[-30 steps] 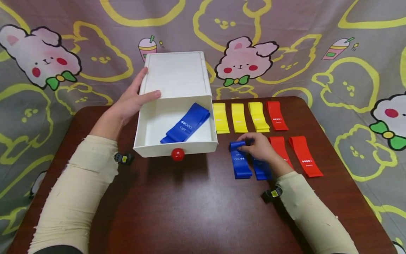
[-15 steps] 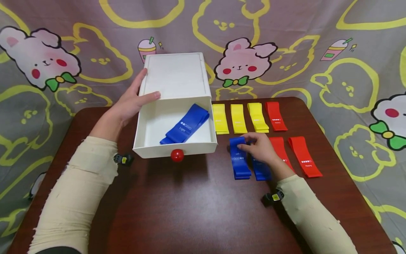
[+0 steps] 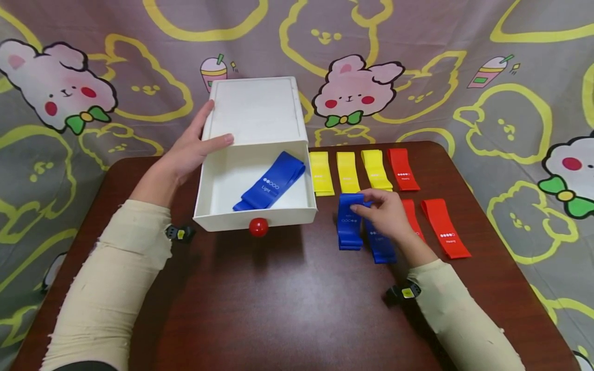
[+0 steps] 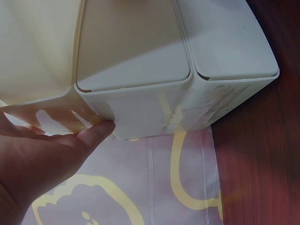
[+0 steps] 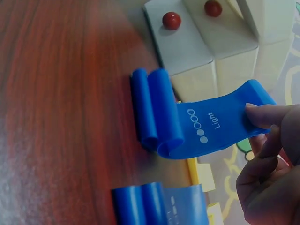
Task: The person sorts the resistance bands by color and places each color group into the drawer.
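Blue band (image 3: 349, 226), just right of an open white drawer (image 3: 290, 217), is pinched at its far end by the right hand (image 3: 386, 212), while the left hand (image 3: 183, 149), fingers extended, rests on the drawer's casing (image 3: 257, 111), seemingly steadying it.

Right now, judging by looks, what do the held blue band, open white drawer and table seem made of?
Blue band: probably rubber or latex, satin; it bends in soft folds.
White drawer: likely plastic, smooth; thin, plain moulded-looking walls.
Table: wood or wood-look laminate, glossy; dark grain and a light reflection show.
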Available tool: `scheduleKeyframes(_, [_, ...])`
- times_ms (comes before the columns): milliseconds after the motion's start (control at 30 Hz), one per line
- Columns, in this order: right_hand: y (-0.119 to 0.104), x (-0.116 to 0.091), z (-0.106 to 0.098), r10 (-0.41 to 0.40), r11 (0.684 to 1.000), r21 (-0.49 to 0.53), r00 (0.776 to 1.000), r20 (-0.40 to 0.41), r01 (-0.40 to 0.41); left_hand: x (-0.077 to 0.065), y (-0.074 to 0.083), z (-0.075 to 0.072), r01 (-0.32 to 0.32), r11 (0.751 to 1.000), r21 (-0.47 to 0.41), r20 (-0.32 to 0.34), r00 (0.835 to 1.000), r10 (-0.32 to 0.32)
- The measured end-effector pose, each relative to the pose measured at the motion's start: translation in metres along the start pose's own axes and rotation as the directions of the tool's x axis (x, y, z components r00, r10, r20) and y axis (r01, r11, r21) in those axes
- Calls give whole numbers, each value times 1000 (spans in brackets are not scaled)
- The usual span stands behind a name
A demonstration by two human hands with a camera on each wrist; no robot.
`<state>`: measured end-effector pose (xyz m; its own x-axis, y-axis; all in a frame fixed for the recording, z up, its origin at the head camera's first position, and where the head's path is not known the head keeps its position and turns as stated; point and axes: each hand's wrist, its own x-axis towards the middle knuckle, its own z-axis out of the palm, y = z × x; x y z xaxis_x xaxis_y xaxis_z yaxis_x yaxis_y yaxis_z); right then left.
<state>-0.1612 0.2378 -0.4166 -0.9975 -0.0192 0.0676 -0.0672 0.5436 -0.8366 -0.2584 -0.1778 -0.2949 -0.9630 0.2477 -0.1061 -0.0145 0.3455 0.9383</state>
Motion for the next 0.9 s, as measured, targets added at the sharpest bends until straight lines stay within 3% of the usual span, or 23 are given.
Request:
scheduleKeyframes(267, [-10,-3,-3,-48,996,78,998,-50,51,0,0,-1,5,1000,6,2,1000,-5])
scheduleKeyframes(600, [-25,-6,-6,-46,978,199,996,-79,61,-1,1,0,1,1000,3,3,1000,-1])
scheduleKeyframes(900, [-34,-4,-9,-45,967,241,985,-168,86,0,0,0,1,1000,-4,7,1000,-1])
